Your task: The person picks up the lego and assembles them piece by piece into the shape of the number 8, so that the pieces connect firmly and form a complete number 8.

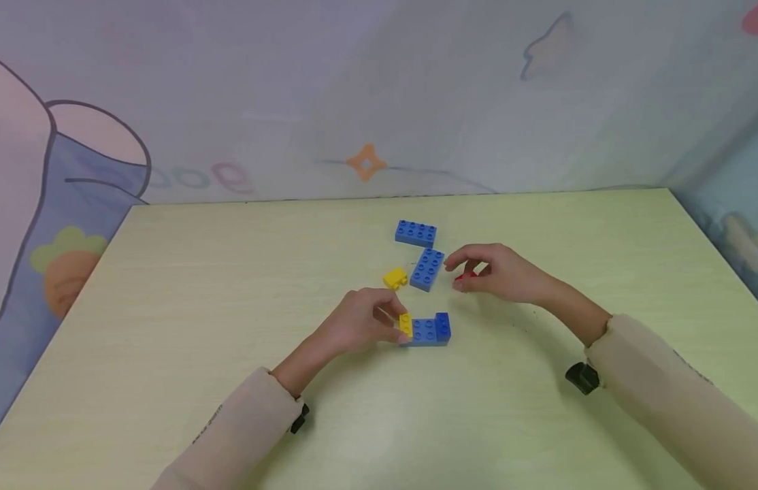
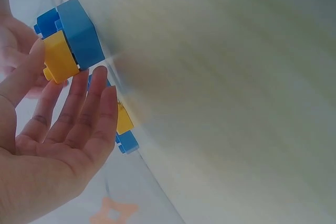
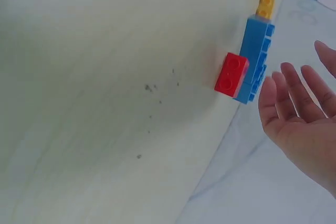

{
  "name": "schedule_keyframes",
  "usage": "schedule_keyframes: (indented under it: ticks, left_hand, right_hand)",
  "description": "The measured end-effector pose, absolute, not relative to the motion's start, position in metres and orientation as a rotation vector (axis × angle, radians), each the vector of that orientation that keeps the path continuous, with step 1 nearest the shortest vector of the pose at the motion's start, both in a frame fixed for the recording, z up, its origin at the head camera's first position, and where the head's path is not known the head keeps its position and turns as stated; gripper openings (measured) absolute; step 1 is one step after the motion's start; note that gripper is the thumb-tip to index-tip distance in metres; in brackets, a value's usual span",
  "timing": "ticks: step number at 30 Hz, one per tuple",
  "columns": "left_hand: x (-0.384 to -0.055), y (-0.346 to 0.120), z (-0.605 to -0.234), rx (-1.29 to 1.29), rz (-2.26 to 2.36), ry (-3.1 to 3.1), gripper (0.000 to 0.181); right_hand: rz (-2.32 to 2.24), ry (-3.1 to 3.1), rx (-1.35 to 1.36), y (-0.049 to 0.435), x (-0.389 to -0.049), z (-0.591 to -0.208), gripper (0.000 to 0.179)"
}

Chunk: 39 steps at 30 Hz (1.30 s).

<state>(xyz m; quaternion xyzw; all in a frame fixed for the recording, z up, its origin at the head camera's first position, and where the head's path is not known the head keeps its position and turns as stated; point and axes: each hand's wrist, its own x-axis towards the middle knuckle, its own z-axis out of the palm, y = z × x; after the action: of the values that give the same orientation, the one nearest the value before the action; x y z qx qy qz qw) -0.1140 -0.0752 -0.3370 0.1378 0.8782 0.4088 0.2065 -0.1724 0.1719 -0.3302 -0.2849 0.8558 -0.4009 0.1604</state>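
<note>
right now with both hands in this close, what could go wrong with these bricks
If the left hand tugs sideways, the small yellow rectangular plastic brick it pinches might shift or pop off the studded blue plastic base brick beneath.
The right hand has fingertips close to the slanted blue rectangular plastic brick, so reaching for the small red plastic brick may nudge it.

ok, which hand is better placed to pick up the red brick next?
Right, I'd say. The right hand is open beside the red brick and holds nothing; the left hand is farther off, pinching the yellow brick atop the light blue brick.
</note>
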Motion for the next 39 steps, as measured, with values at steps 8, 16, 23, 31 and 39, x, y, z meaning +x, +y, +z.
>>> schedule_keyframes:
  ticks: [8,16,23,31,39]
  left_hand:
    - [-0.115,-0.074,-0.336,0.388,1.138,2.437,0.025]
    - [-0.114,-0.074,-0.335,0.389,1.136,2.438,0.026]
    - [-0.114,-0.075,-0.336,0.394,1.144,2.435,0.026]
    - [-0.113,-0.075,-0.336,0.391,1.145,2.440,0.025]
    - [-0.113,-0.075,-0.336,0.388,1.147,2.437,0.025]
  right_hand:
    - [-1.065,2.519,-0.701,0.165,-0.190,-0.328,0.038]
    - [-1.018,2.507,-0.645,0.160,-0.196,-0.333,0.042]
    - [-1.056,2.483,-0.674,0.162,-0.193,-0.335,0.038]
    - [-1.063,2.488,-0.688,0.163,-0.190,-0.336,0.034]
    - [-1.043,2.515,-0.698,0.160,-0.190,-0.343,0.040]
